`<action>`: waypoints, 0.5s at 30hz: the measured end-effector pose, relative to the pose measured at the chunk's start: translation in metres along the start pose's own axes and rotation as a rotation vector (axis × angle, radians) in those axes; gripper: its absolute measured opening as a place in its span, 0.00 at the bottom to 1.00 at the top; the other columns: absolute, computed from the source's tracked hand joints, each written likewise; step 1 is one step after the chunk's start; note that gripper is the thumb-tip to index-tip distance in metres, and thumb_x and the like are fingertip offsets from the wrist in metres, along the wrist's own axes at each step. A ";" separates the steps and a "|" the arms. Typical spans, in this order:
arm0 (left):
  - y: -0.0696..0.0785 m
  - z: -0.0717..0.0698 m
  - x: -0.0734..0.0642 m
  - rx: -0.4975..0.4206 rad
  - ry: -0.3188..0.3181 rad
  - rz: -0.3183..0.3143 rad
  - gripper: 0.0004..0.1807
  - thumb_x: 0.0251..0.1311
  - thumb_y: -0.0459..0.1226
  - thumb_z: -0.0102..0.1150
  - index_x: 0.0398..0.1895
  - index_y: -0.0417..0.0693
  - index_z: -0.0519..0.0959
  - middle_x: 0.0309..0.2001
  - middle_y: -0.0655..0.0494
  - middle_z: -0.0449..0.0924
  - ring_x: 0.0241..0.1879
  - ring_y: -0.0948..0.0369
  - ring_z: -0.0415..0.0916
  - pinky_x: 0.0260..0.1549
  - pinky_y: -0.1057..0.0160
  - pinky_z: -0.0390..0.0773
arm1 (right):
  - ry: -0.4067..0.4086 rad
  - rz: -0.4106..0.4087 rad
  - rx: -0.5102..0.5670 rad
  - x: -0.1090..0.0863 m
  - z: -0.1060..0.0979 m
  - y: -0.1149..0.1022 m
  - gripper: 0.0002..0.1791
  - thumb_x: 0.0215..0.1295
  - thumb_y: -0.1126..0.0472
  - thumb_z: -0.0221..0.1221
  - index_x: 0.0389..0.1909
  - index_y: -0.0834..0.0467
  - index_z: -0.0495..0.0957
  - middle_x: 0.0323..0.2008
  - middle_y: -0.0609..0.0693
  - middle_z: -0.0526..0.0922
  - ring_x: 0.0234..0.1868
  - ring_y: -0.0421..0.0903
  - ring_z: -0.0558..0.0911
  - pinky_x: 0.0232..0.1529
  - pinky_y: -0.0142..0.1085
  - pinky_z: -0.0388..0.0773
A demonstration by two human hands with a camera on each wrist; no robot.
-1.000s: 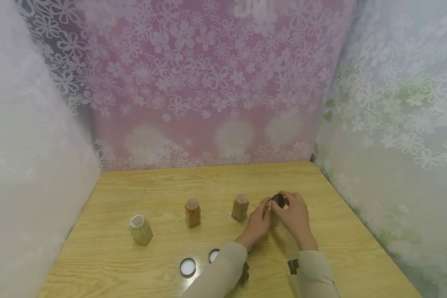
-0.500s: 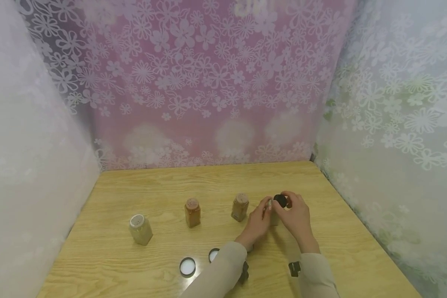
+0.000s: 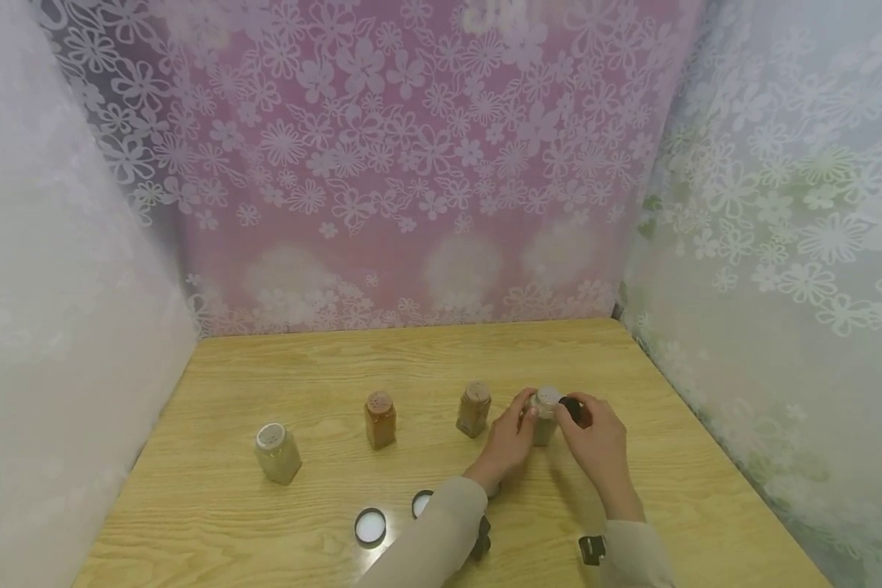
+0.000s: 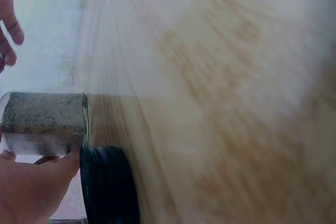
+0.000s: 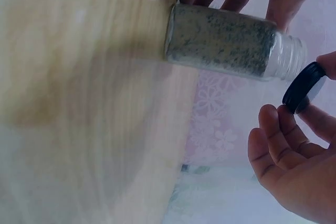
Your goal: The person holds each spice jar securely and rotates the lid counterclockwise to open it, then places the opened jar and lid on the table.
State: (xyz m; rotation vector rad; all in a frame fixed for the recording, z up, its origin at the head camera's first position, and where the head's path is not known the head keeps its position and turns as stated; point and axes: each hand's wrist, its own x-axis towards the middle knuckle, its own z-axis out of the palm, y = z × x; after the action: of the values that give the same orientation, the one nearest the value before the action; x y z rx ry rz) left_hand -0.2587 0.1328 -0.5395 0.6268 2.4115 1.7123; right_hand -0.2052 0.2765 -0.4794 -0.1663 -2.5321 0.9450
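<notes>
My left hand (image 3: 510, 438) grips a glass spice jar (image 3: 544, 422) that stands upright on the table at the right. Grey-green speckled seasoning fills most of the jar (image 5: 223, 40) in the right wrist view, and its threaded neck is bare. A pale shaker top with small holes shows on it in the head view. Between thumb and fingers, my right hand (image 3: 598, 441) pinches a black screw cap (image 5: 304, 87), tilted and just off the jar's mouth. In the left wrist view, my left hand (image 4: 37, 190) wraps the jar (image 4: 44, 121) from one side.
Three more uncapped spice jars stand leftward: a brown one (image 3: 474, 410), an orange-brown one (image 3: 380, 420) and a pale one (image 3: 278, 454). Near the front, a black cap (image 3: 371, 527) with white lining lies upturned; another cap (image 3: 422, 503) is partly behind my left sleeve.
My right hand has lifted the black cap off the jar and moved it to the right, baring the shaker top. The left hand stays on the jar.
</notes>
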 end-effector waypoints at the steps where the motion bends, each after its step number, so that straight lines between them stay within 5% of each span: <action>1: 0.000 0.000 0.000 0.000 -0.001 0.002 0.24 0.79 0.53 0.32 0.75 0.73 0.57 0.66 0.51 0.72 0.62 0.51 0.74 0.56 0.49 0.78 | 0.006 0.001 -0.002 -0.002 -0.001 0.002 0.21 0.69 0.50 0.60 0.53 0.62 0.80 0.36 0.58 0.79 0.36 0.50 0.75 0.36 0.38 0.72; 15: 0.001 -0.001 -0.001 -0.007 -0.002 -0.003 0.24 0.78 0.54 0.32 0.74 0.74 0.57 0.69 0.52 0.70 0.64 0.50 0.72 0.59 0.47 0.76 | -0.037 0.054 -0.037 -0.024 -0.014 0.028 0.26 0.63 0.52 0.66 0.55 0.65 0.76 0.38 0.62 0.82 0.37 0.53 0.80 0.34 0.39 0.77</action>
State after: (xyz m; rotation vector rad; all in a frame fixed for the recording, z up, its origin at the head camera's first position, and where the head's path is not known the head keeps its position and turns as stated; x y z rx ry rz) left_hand -0.2577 0.1323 -0.5380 0.6229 2.4027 1.7174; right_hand -0.1784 0.2996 -0.4964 -0.2307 -2.5925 0.9302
